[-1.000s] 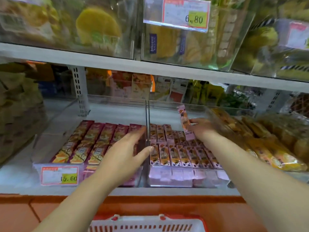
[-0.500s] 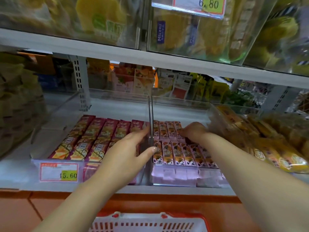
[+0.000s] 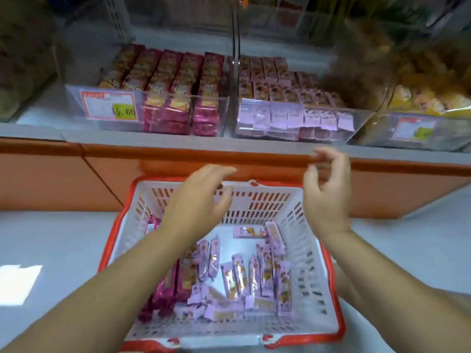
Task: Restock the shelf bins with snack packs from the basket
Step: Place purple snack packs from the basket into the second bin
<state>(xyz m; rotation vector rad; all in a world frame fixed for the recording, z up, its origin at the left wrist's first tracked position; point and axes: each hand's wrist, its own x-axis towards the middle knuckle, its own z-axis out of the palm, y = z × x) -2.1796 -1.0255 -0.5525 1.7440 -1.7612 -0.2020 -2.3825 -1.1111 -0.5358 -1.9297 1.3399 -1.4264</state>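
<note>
A white basket with a red rim (image 3: 323,284) stands on the floor below the shelf. Inside lie several lilac snack packs (image 3: 239,276) and some magenta packs (image 3: 183,276) at its left. My left hand (image 3: 198,202) hovers over the basket's far left part, fingers apart, holding nothing. My right hand (image 3: 326,194) hangs above the basket's far right corner, fingers loosely curled and empty. On the shelf, a clear bin (image 3: 356,123) holds rows of lilac packs, and the clear bin (image 3: 153,108) to its left holds magenta packs.
A price tag reading 15.60 (image 3: 110,108) is on the left bin's front. Yellow bagged snacks (image 3: 428,98) fill a bin at the right. An orange base panel (image 3: 63,179) runs under the shelf edge. Pale floor (image 3: 51,245) surrounds the basket.
Both hands have pulled back from the shelf bins and come down over the basket. The pack my right hand held is left in the lilac bin. My view has tilted down.
</note>
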